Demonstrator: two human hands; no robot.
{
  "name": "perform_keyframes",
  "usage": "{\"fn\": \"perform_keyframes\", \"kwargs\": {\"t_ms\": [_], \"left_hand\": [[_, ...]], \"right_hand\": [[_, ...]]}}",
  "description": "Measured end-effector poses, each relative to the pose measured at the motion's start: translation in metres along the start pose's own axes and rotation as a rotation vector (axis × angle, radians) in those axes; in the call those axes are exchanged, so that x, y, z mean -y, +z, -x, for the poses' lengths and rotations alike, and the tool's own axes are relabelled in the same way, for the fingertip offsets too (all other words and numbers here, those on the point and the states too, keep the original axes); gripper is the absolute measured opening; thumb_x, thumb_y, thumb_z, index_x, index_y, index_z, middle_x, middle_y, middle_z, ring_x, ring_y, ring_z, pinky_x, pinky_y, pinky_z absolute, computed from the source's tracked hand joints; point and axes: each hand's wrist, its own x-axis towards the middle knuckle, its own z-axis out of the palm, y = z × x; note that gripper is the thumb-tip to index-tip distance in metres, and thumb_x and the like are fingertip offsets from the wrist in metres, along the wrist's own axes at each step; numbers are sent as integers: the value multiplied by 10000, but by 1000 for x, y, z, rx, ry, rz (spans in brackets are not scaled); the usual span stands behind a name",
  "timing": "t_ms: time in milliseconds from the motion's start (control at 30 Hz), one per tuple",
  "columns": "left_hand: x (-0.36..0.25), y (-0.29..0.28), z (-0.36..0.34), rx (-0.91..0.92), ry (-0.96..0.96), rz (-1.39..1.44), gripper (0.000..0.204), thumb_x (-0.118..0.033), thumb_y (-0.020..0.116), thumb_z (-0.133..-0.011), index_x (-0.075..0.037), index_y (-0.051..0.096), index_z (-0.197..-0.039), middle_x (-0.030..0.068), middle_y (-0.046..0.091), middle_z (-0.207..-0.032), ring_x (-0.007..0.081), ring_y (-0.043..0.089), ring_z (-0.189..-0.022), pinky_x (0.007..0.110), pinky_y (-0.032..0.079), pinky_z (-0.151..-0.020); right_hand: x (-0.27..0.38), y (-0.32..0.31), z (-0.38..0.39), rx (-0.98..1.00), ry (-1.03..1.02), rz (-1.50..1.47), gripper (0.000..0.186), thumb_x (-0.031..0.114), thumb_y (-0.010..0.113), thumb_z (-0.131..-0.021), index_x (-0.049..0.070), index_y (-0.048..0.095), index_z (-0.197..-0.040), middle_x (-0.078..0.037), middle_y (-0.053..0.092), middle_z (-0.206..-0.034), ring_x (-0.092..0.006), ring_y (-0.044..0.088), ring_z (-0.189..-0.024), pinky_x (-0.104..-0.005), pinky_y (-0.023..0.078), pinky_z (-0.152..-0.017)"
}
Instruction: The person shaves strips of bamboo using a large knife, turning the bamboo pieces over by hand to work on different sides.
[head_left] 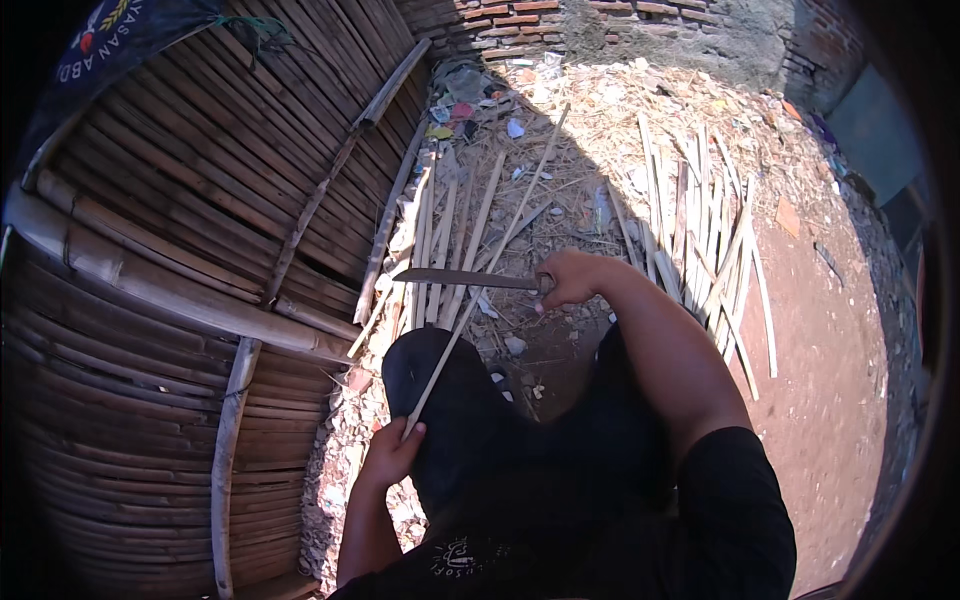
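Note:
My right hand is closed round the handle of a machete, whose long dark blade points left and crosses a thin bamboo strip. Down by my left thigh, my left hand grips the near end of that strip. From there the strip slants up and away to the right, passing over my knee. Whether the blade touches the strip or only overlaps it in the picture, I cannot tell.
Split bamboo strips lie in a loose pile at the right, and more strips lie ahead of my left knee. A bamboo slat wall stands close on the left. Shavings and litter cover the ground before a brick wall.

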Motion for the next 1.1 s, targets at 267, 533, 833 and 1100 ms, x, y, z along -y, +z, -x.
{"fn": "perform_keyframes", "kwargs": {"t_ms": [267,533,833,1100], "left_hand": [[4,-1,-7,46,-20,84,391,-378,625,-1016,-17,607,-867,60,544,-674,140,506,-670,351,426,-618],[1,-1,-2,-3,19,2,384,-384,634,-1010,-20,626,-885,58,550,-681,145,505,-666,343,430,-623],[-1,-3,-9,53,23,53,423,-418,635,-1006,-11,629,-888,53,560,-704,146,520,-691,344,447,-643],[-8,-7,-4,68,-15,26,438,-438,667,-979,-11,627,-891,67,588,-721,153,540,-709,357,459,-658]], "right_hand": [[-18,6,3,-125,67,-11,513,422,824,-765,52,716,-1104,-201,725,-925,-367,703,-945,-483,531,-840],[52,20,3,174,-150,106,552,428,824,-746,107,704,-1180,-200,703,-1140,-400,655,-1115,-509,517,-928],[-36,-18,16,-291,303,-29,581,427,823,-742,52,705,-1170,-235,709,-1100,-407,667,-1078,-476,523,-928],[43,26,-1,107,-142,126,585,447,841,-726,83,715,-1166,-204,718,-1055,-400,675,-1051,-490,518,-914]]}}
